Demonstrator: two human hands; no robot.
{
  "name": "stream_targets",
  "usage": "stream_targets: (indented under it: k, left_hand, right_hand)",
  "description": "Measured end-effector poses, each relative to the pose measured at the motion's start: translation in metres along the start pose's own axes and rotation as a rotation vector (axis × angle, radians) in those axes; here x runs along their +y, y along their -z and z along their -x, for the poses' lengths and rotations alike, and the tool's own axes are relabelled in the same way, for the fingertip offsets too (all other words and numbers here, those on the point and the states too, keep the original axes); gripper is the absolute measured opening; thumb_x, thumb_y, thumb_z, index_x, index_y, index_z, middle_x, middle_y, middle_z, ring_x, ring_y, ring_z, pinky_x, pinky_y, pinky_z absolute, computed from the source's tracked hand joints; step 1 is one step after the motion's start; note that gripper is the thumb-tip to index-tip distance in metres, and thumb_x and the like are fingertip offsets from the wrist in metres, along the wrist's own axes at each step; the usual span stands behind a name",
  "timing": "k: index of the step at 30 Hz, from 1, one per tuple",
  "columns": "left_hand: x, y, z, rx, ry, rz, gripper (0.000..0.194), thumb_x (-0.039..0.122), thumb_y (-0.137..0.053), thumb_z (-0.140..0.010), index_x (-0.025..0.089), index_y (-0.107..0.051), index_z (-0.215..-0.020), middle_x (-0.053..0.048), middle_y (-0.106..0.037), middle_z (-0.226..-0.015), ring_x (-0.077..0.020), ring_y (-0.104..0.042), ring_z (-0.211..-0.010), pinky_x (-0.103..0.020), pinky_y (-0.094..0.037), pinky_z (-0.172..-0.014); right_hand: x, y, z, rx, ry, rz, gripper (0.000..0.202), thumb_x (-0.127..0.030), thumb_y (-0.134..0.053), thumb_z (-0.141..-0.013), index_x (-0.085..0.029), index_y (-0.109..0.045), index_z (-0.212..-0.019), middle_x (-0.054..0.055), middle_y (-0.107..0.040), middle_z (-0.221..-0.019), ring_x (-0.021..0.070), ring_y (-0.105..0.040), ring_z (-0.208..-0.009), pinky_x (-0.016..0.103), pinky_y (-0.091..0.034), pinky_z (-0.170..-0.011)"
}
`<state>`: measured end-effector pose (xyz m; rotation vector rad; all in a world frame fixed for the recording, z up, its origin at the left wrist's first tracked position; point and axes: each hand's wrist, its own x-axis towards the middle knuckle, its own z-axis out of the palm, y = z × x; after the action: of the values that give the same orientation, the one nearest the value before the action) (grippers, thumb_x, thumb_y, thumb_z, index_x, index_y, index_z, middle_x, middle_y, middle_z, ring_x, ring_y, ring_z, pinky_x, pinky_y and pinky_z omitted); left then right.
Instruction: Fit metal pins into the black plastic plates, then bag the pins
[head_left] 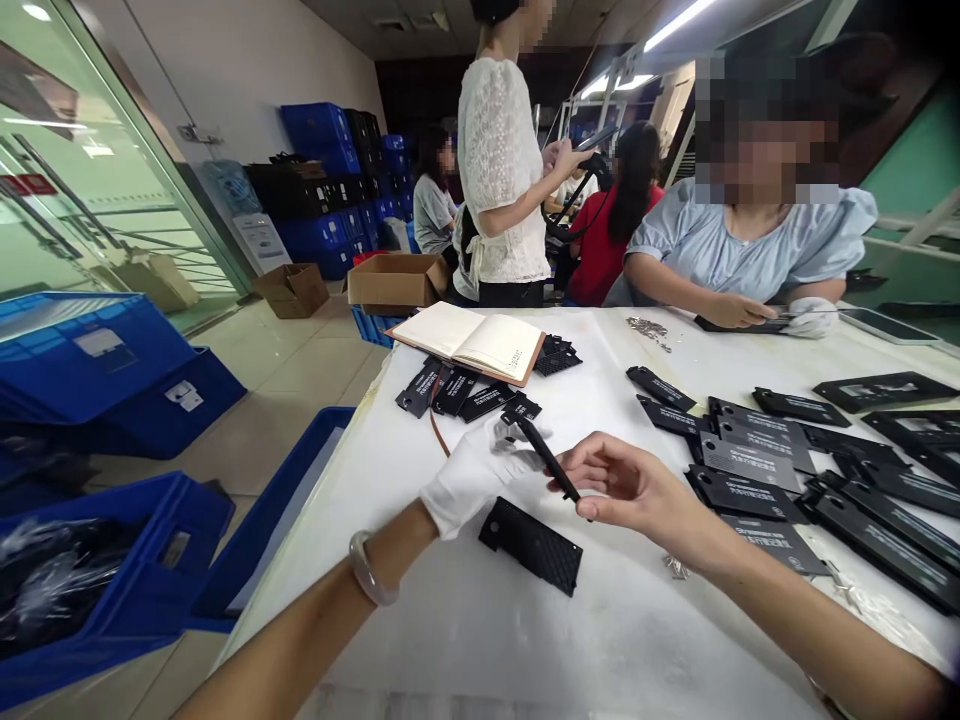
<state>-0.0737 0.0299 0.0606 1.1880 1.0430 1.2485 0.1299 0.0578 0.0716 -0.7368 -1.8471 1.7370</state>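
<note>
A thin black plastic cover (551,460) is held tilted, nearly edge-on, above the white table. My right hand (630,490), bare, pinches its lower end between thumb and fingers. At the upper end, my left hand (480,470) in a white glove grips the same cover, its fingertips partly hidden behind it. Just below my hands a second black cover (532,545) lies flat, ribbed face up. Several black covers with white printing (469,393) are spread beyond my left hand, some partly under an open notebook (472,340).
More printed black covers (750,460) lie in overlapping piles at right, with small metal pieces (649,328) farther back. A co-worker in light blue (750,240) sits across the table (420,640). Blue crates (112,560) stand left of the table; another person stands behind the notebook.
</note>
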Motion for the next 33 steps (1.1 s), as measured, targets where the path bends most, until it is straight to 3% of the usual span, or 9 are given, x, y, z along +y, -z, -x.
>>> stream_targets:
  k: [5, 8, 12, 15, 18, 21, 26, 30, 33]
  left_hand:
    - [-0.009, 0.019, -0.016, 0.382, 0.048, -0.138, 0.024, 0.029, -0.058, -0.078, 0.013, -0.062, -0.096, -0.006, -0.064, -0.094, -0.0126, -0.057, -0.081, -0.026, -0.046, -0.078]
    - [-0.018, 0.025, -0.02, 0.403, 0.107, -0.146, 0.026, 0.03, -0.054, -0.08, 0.013, -0.06, -0.099, -0.006, -0.063, -0.093, -0.0098, -0.056, -0.073, -0.022, -0.046, -0.068]
    - [-0.028, 0.02, -0.017, 0.302, 0.179, -0.195, 0.022, 0.026, -0.055, -0.078, 0.013, -0.062, -0.094, -0.005, -0.064, -0.085, -0.0077, -0.053, -0.063, -0.019, -0.042, -0.057]
    - [-0.034, 0.014, -0.012, 0.187, 0.203, -0.274, 0.019, 0.028, -0.057, -0.076, 0.015, -0.065, -0.087, -0.002, -0.064, -0.077, -0.0085, -0.05, -0.057, -0.019, -0.04, -0.053]
    - [-0.04, 0.012, -0.006, 0.092, 0.115, -0.506, 0.02, 0.034, -0.054, -0.079, 0.02, -0.066, -0.085, -0.001, -0.066, -0.08, -0.0123, -0.056, -0.071, -0.022, -0.043, -0.064]
    - [-0.041, 0.013, -0.003, 0.073, 0.055, -0.67, 0.023, 0.036, -0.049, -0.083, 0.021, -0.066, -0.087, 0.001, -0.066, -0.084, -0.0137, -0.057, -0.079, -0.022, -0.042, -0.073]
    - [-0.038, 0.011, -0.004, 0.079, 0.157, -0.654, 0.025, 0.039, -0.049, -0.081, 0.019, -0.064, -0.085, 0.001, -0.062, -0.074, -0.0122, -0.052, -0.067, -0.021, -0.04, -0.062]
    - [-0.036, 0.007, -0.006, 0.112, 0.285, -0.489, 0.027, 0.04, -0.05, -0.079, 0.018, -0.062, -0.087, 0.0, -0.059, -0.072, -0.008, -0.043, -0.051, -0.019, -0.033, -0.046]
    - [-0.035, 0.005, -0.006, 0.134, 0.385, -0.376, 0.025, 0.04, -0.05, -0.078, 0.019, -0.059, -0.086, 0.003, -0.05, -0.062, -0.0062, -0.038, -0.046, -0.017, -0.026, -0.041]
  right_hand:
    - [0.0, -0.005, 0.012, 0.003, -0.176, 0.648, 0.046, -0.039, -0.07, -0.073, -0.026, -0.05, -0.113, 0.005, -0.061, -0.1, 0.022, -0.06, -0.09, 0.035, -0.05, -0.077]
    - [0.009, -0.025, 0.017, -0.046, -0.205, 1.023, 0.045, -0.032, -0.066, -0.075, -0.026, -0.051, -0.118, 0.006, -0.063, -0.101, 0.0259, -0.063, -0.083, 0.036, -0.049, -0.067]
    - [0.017, -0.046, 0.018, -0.093, -0.157, 1.323, 0.041, -0.028, -0.066, -0.074, -0.022, -0.055, -0.112, 0.008, -0.062, -0.1, 0.0275, -0.064, -0.077, 0.035, -0.047, -0.057]
    - [0.018, -0.05, 0.019, -0.102, -0.096, 1.393, 0.044, -0.034, -0.069, -0.074, -0.021, -0.055, -0.113, 0.008, -0.063, -0.097, 0.0282, -0.063, -0.08, 0.037, -0.049, -0.059]
    - [0.02, -0.053, 0.018, -0.074, -0.048, 1.406, 0.05, -0.041, -0.067, -0.077, -0.019, -0.052, -0.119, 0.01, -0.062, -0.101, 0.0293, -0.062, -0.086, 0.039, -0.05, -0.064]
    - [0.023, -0.059, 0.014, -0.077, -0.04, 1.393, 0.057, -0.041, -0.064, -0.079, -0.015, -0.047, -0.128, 0.013, -0.06, -0.107, 0.0304, -0.059, -0.092, 0.041, -0.05, -0.07]
    - [0.026, -0.061, 0.006, -0.065, -0.071, 1.281, 0.055, -0.029, -0.065, -0.075, -0.016, -0.049, -0.126, 0.011, -0.059, -0.108, 0.0276, -0.057, -0.094, 0.038, -0.048, -0.075]
    - [0.017, -0.043, 0.004, -0.033, -0.042, 1.196, 0.052, -0.032, -0.068, -0.07, -0.02, -0.056, -0.119, 0.008, -0.062, -0.101, 0.0253, -0.059, -0.089, 0.034, -0.046, -0.072]
    - [0.004, -0.012, 0.004, 0.028, 0.003, 1.154, 0.049, -0.035, -0.068, -0.071, -0.022, -0.059, -0.117, 0.006, -0.065, -0.099, 0.0243, -0.061, -0.086, 0.033, -0.047, -0.073]
